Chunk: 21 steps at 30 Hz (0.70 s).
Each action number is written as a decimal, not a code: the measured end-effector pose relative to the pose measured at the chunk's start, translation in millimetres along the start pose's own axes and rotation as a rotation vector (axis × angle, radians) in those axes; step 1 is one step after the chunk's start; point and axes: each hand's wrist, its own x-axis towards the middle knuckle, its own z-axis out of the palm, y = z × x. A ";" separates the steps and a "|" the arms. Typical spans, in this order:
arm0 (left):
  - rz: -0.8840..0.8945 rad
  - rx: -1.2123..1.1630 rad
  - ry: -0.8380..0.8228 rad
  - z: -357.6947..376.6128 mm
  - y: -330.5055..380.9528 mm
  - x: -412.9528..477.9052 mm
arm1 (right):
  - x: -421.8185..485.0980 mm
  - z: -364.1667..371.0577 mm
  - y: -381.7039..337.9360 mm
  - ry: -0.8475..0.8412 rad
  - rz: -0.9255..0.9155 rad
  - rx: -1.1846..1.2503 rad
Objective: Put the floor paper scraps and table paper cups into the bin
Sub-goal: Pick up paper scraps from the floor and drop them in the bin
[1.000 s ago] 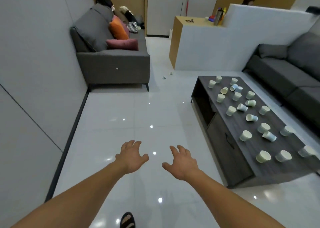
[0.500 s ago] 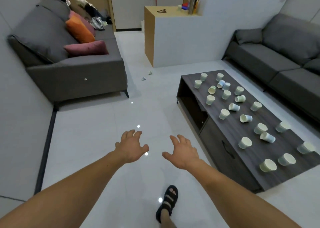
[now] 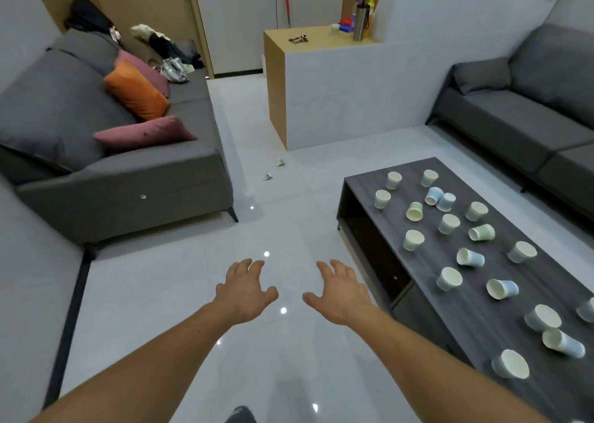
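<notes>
Nothing is gripped: left hand (image 3: 246, 289) and right hand (image 3: 340, 290) are spread, grips slack. The far floor scraps (image 3: 267, 176) are probably to be approached next.

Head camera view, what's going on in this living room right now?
A person holds both bare arms out over the glossy white tile floor. The left hand and right hand are open and empty. Many pale paper cups, some upright, some tipped over, are scattered on the dark wood coffee table. Two small crumpled paper scraps lie on the floor ahead. No bin is in view.
</notes>
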 end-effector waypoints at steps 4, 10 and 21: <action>0.020 -0.019 -0.005 -26.8 -4.3 87.9 | 80.7 -23.3 -10.7 0.013 0.018 -0.020; 0.103 -0.038 0.018 -96.9 -0.2 225.4 | 198.4 -71.6 -40.7 0.054 0.085 -0.024; 0.147 0.034 0.021 -183.3 31.3 421.6 | 387.5 -156.7 -62.5 0.064 0.080 -0.008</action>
